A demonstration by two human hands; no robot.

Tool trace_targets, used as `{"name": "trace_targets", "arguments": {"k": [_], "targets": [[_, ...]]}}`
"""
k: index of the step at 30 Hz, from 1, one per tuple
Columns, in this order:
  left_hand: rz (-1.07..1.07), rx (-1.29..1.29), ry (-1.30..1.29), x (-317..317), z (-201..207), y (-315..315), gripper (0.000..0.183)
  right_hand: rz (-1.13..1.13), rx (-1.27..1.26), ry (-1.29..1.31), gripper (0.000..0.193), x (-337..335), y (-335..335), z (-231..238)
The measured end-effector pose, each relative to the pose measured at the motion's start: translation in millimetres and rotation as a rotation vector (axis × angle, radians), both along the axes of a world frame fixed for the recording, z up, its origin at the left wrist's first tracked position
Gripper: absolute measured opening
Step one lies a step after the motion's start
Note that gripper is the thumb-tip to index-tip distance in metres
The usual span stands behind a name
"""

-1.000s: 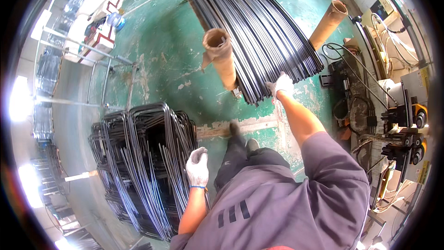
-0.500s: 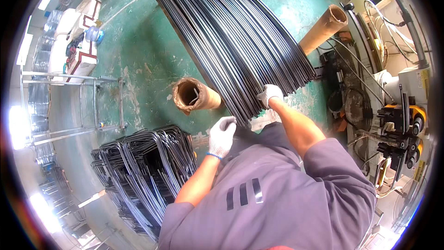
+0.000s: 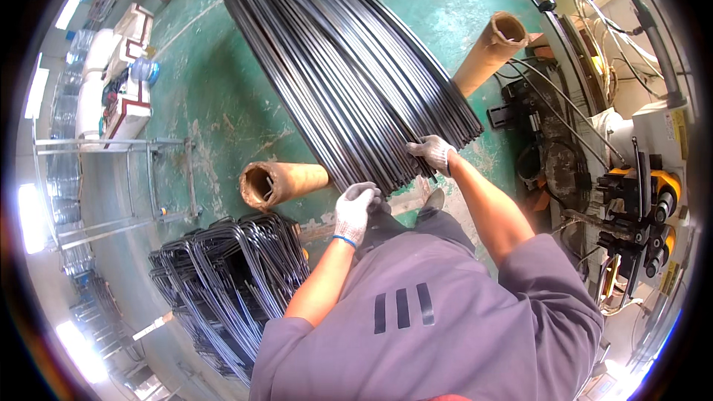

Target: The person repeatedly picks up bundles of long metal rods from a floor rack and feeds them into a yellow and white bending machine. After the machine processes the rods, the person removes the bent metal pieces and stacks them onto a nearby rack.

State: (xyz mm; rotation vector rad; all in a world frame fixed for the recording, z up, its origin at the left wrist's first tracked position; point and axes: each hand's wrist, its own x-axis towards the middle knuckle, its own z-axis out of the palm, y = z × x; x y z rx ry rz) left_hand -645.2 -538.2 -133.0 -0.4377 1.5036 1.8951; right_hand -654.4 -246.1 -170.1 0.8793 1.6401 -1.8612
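Observation:
A wide bundle of long black metal rods [image 3: 349, 67] stretches from the far left toward me, its ends fanned out near my body. My right hand [image 3: 433, 153], in a white knit glove, is closed on rods near the middle of the fanned ends. At the left corner of the bundle, my left hand [image 3: 355, 208], gloved too, has its fingers curled beside the rod ends. Whatever it pinches, if anything, cannot be made out. Brown cardboard tubes stick out on both sides of the bundle, one left [image 3: 286, 184] and one right [image 3: 492, 52].
Bent black tube frames [image 3: 230, 275] stand stacked at my left. Beyond them is a bare metal rack [image 3: 119, 148]. Along the right side runs a machine with black and yellow parts [image 3: 661, 200], hoses and cables. The green floor [image 3: 215, 89] has worn patches.
My right hand has turned, its fingers now reaching leftward over the rods. My left hand has stayed close to the left rod ends. The view has shifted slightly, so the bundle and tubes appear further left.

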Motion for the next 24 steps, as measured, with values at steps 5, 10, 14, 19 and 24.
{"name": "trace_targets", "arguments": {"k": [5,10,14,19,24], "targets": [[-0.069,0.093,-0.137,-34.3,-6.2,56.5,0.024,0.099,0.360,-0.054,0.056,43.4,12.0,73.5],[-0.084,0.426,-0.218,-125.0,-41.2,117.5,0.027,0.188,0.561,-0.184,0.047,177.3,9.8,161.7],[0.000,0.472,-0.274,-192.1,-57.6,155.9,0.031,0.375,0.563,-0.642,0.045,334.0,7.9,209.3],[0.093,0.294,-0.416,-162.4,-48.9,186.0,0.028,0.290,0.959,-0.848,0.021,570.6,-29.0,116.1],[-0.034,0.353,-0.450,-54.2,-1.6,222.2,0.025,-0.078,1.372,-0.754,0.004,589.4,-32.1,75.3]]}}
